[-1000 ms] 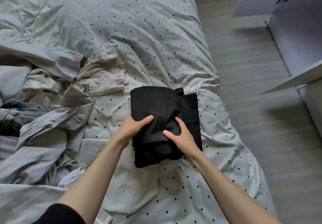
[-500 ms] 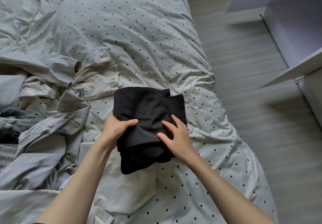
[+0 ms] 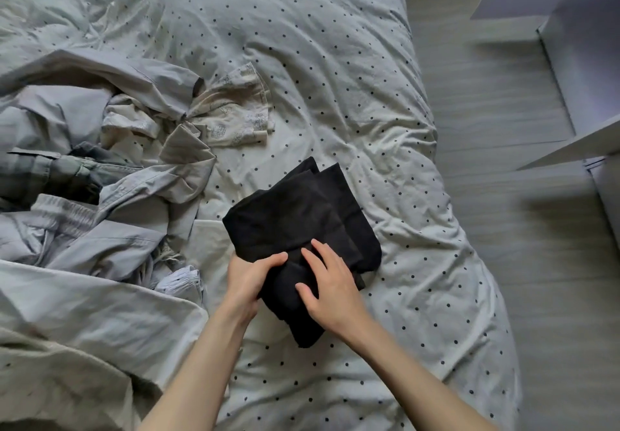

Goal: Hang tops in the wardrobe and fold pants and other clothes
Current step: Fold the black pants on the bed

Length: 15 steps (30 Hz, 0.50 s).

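Black garment (image 3: 295, 215): one, folded into a thick bundle, lay at centre frame on the dotted duvet (image 3: 335, 78). Long axis ran diagonally, from the lower centre up toward the right; squared far corner pointed to the upper right, narrower rumpled end pointed down toward the wrists. Layers of the fold showed along the right edge.

Two hands, both on the lower end of the bundle. Left hand (image 3: 246, 283): gripped the near left edge, thumb lying across the top of the cloth, fingers curled under and hidden. Right hand (image 3: 330, 288): laid flat on top, fingers straight and slightly spread, tips aimed to the upper left, thumb stretched along the cloth near the left thumb; pressed rather than clasped.

Heap of clothes (image 3: 100, 179): one pile at left frame, well apart from the bundle, grey and cream pieces tangled, exact count impossible to tell. Printed cream piece (image 3: 235, 118) lay at the heap's upper right edge. White cabinet (image 3: 577, 61), door open, stood at upper right on grey floor (image 3: 503, 229).
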Each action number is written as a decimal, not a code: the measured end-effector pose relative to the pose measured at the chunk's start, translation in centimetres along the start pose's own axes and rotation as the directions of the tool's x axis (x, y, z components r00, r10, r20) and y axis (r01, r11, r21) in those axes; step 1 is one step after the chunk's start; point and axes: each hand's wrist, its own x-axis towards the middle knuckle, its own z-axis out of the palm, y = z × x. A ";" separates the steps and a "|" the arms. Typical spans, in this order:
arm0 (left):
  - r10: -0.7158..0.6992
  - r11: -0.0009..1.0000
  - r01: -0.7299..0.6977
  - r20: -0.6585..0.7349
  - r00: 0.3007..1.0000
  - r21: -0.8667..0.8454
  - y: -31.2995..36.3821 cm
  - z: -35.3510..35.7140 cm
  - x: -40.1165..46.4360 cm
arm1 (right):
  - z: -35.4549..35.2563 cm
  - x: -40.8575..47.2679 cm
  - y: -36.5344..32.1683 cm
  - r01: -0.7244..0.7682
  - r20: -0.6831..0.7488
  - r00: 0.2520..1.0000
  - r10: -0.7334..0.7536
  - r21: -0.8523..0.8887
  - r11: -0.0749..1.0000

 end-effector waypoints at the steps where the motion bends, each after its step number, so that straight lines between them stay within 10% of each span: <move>1: -0.003 1.000 0.003 -0.001 1.000 0.004 -0.2 -0.5 -0.2 | 0.2 -0.3 -0.2 -0.001 0.007 1.000 0.001 0.004 1.000; 15: -0.184 0.982 0.172 0.213 0.960 0.072 -0.3 -9.4 3.4 | 4.1 1.4 -2.1 -0.127 0.286 0.937 0.200 -0.257 0.958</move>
